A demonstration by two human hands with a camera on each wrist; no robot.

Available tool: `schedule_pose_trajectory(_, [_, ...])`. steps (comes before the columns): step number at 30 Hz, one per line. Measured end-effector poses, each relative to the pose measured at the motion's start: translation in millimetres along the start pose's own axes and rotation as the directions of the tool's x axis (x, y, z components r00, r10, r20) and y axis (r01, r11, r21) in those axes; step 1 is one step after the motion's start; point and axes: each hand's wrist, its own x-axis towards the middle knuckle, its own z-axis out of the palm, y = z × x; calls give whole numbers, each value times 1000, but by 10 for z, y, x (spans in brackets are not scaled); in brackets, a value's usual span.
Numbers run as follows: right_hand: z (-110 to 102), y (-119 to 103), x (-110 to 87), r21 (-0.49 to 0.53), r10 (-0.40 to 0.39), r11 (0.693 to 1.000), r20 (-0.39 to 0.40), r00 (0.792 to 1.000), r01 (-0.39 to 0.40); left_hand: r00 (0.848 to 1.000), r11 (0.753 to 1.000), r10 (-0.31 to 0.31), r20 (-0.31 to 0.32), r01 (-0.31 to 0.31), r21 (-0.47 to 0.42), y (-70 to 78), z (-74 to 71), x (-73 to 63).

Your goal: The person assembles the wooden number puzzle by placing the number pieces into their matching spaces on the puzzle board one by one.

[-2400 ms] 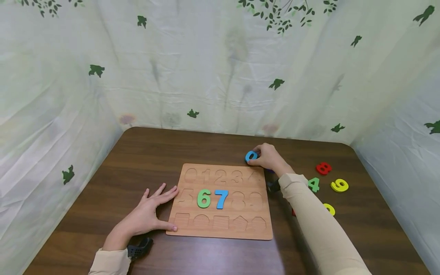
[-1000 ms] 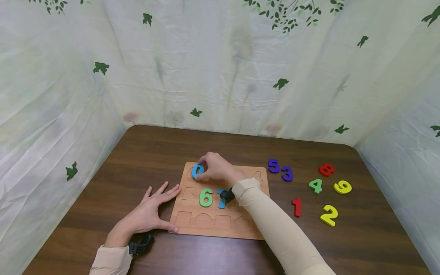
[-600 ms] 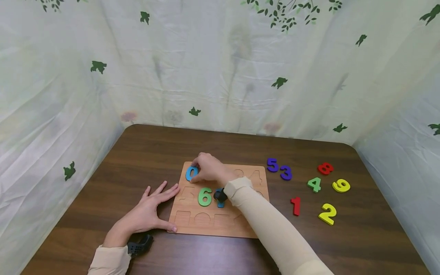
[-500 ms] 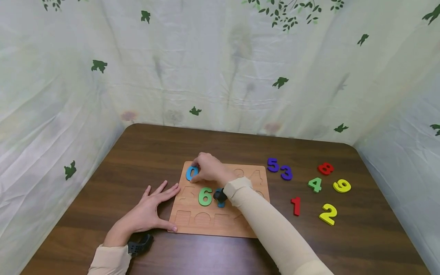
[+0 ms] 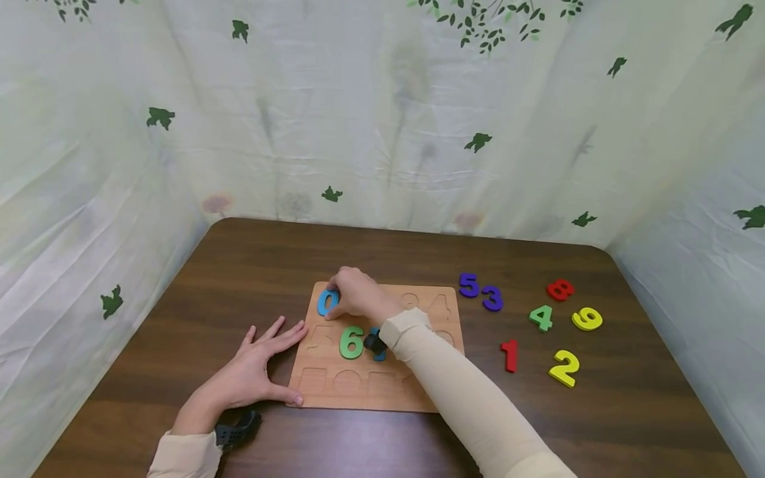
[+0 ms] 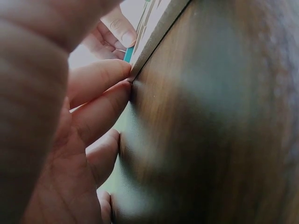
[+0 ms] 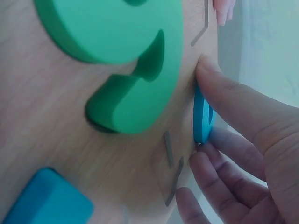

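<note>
My right hand [image 5: 361,294] pinches a blue number 0 [image 5: 321,305] between thumb and fingers at the upper left corner of the wooden number board [image 5: 358,400]. In the right wrist view the blue zero [image 7: 200,119] lies against the board's surface, under the thumb. With spread fingers, my left hand [image 5: 246,372] touches the board's left edge, its thumb at the lower left corner. A green 6 [image 5: 344,345] sits in the middle row. Beside it, the blue 7 [image 5: 380,356] is partly hidden by the right wrist's dark camera.
Right of the board lie a purple 5 [image 5: 469,285], purple 3 [image 5: 493,299], red 8 [image 5: 560,290], green 4 [image 5: 540,318], yellow 9 [image 5: 588,319], red 1 [image 5: 510,356] and yellow 2 [image 5: 564,369]. A patterned curtain [image 5: 370,119] surrounds the brown table [image 5: 269,252].
My right hand has carried the blue zero from beyond the board's upper right corner leftward to its upper left corner. Since half a second ago it has barely moved; the left hand stays put.
</note>
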Motion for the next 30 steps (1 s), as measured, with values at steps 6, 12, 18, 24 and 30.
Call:
schedule_pose_trajectory(6, [16,9,-6,-3,1,1000,-11,1000,-1,1000,1000,0,-2,0,2,3,11,-5])
schedule_pose_trajectory(12, [18,19,4,5,0,1000,-25,1000,0,1000,1000,18,-17,-18,1,29,-2,6])
schedule_pose_trajectory(18, [30,26,12,-1,-18,1000,-27,999,18,1000,1000,9,-13,-9,-1,7,-2,-6])
schedule_pose_trajectory(24, [51,48,-7,-4,-10,1000,-18,1000,9,1000,1000,12,-10,-12,-4,-21,24,4])
schedule_pose_trajectory(30, [30,55,-25,53,-4,999,-13,1000,4,1000,1000,11,-11,-11,-2,-17,19,-8])
